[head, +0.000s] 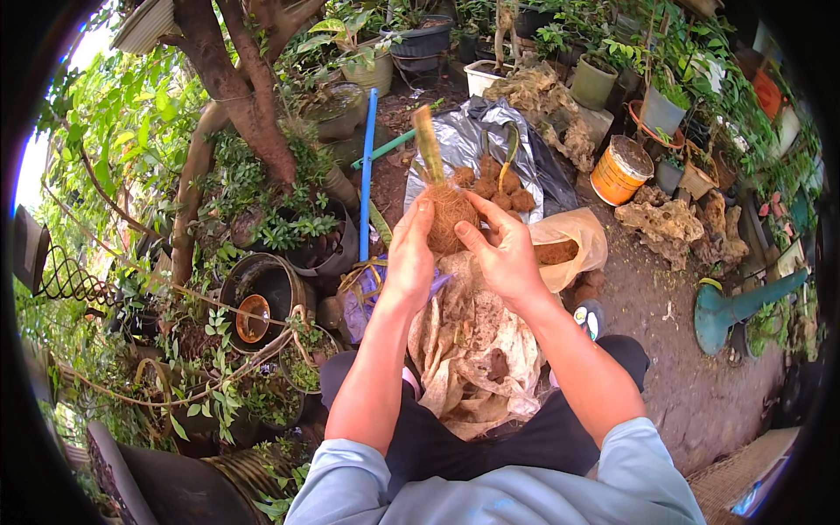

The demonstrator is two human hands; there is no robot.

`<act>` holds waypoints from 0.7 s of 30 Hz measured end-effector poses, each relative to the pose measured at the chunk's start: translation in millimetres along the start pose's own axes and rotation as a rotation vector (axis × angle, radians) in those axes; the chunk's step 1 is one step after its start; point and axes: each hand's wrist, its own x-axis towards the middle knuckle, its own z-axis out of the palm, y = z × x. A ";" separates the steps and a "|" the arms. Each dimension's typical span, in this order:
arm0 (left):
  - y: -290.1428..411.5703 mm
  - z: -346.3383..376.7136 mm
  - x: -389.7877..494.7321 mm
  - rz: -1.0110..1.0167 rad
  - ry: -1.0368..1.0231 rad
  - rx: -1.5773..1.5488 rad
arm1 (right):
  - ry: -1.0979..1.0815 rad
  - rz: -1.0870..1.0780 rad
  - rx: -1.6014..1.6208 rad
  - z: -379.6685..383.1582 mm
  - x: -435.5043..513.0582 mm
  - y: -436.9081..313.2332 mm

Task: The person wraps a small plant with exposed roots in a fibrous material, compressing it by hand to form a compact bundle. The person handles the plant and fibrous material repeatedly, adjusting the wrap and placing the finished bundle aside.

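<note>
Between my two hands is a brown fibre-wrapped root ball [453, 220] with a mottled green-yellow leaf [428, 141] standing up from its top. My left hand [412, 249] grips its left side, thumb near the top. On its right side are the thumb and fingers of my right hand [504, 246]. Past the hands, several similar fibre balls [505, 184], some with leaves, lie on a silver-and-black plastic sheet [453, 134]. Beside my right hand an open translucent bag [587, 246] holds brown fibre. Below my hands a soiled woven sack [472, 394] is spread between my legs.
A blue pipe [368, 177] and a green pipe [387, 149] lie ahead on the left. A large dark pot [289, 275] and a purple plastic bag [359, 315] are at left. Rough rocks [659, 226], an orange-labelled bucket [622, 170] and potted plants stand at right.
</note>
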 end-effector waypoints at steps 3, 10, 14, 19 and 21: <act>2.5 -2.7 0.2 -0.015 0.074 -0.079 | 0.007 0.093 0.196 5.2 -6.7 -9.6; -11.0 0.2 1.7 0.046 0.078 -0.019 | 0.076 0.193 0.393 12.0 -5.5 -19.0; -6.1 5.9 -0.2 0.006 0.041 -0.100 | 0.078 0.246 0.476 12.3 -6.9 -26.6; -23.1 3.0 -0.6 0.044 -0.013 -0.034 | 0.113 0.166 0.452 16.2 -6.3 -20.1; -28.3 5.6 -1.1 0.091 0.014 -0.042 | 0.120 0.155 0.454 18.1 -7.4 -24.7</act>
